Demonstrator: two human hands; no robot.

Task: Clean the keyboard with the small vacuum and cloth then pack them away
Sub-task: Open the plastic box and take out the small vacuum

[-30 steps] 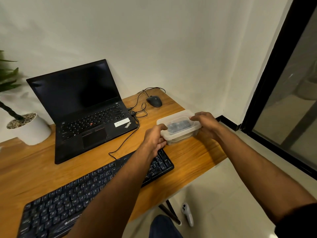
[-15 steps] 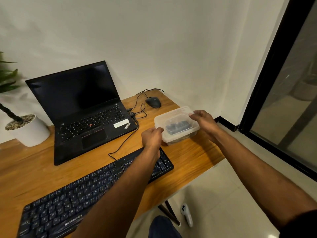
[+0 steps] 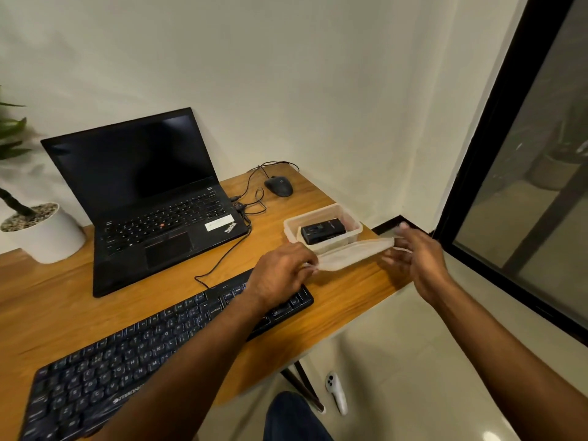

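A clear plastic box stands on the desk's right part with its top off, and a small black vacuum lies inside it. The translucent lid hangs just in front of the box, above the desk. My left hand pinches the lid's left end and my right hand holds its right end. A black external keyboard lies along the front of the desk, partly under my left forearm. I see no cloth.
An open black laptop sits behind the keyboard, with a wired mouse and cables beside it. A white plant pot stands at the left. The desk edge drops to a tiled floor, where a white controller lies.
The lid was on the box a second ago. Both hands have lifted it off and drawn it toward me, uncovering the vacuum inside.
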